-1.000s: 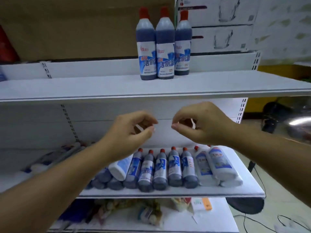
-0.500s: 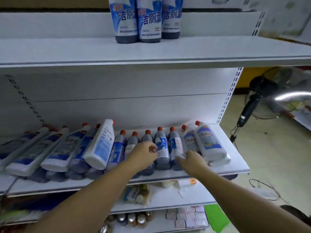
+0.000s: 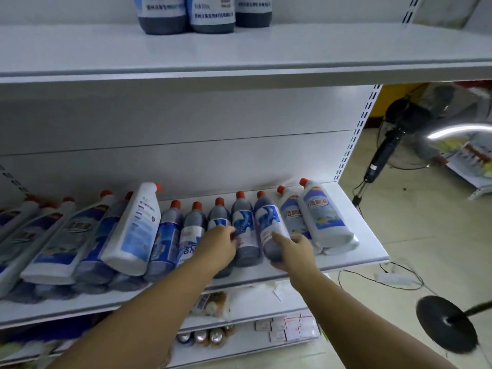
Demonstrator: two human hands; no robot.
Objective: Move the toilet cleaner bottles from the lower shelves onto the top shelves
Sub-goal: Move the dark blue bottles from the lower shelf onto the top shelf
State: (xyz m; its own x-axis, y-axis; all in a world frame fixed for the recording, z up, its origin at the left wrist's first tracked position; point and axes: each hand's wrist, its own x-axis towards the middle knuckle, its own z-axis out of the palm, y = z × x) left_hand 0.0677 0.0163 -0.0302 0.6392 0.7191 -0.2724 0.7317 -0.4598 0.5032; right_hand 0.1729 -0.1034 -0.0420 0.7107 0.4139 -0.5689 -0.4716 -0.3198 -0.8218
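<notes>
Left hand (image 3: 221,245) clasps a dark red-capped plastic bottle (image 3: 218,217); right hand (image 3: 295,251), at its three o'clock, grips a twin bottle (image 3: 267,222). Bases face outward, likely the handiest end.

One lying dark bottle (image 3: 190,235) reads "洁厕" on its label; other print blurs.

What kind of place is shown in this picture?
Probably a small shop: white slotted retail shelving, many identical toilet cleaner bottles lying in rows, and small boxed goods lower down.
</notes>
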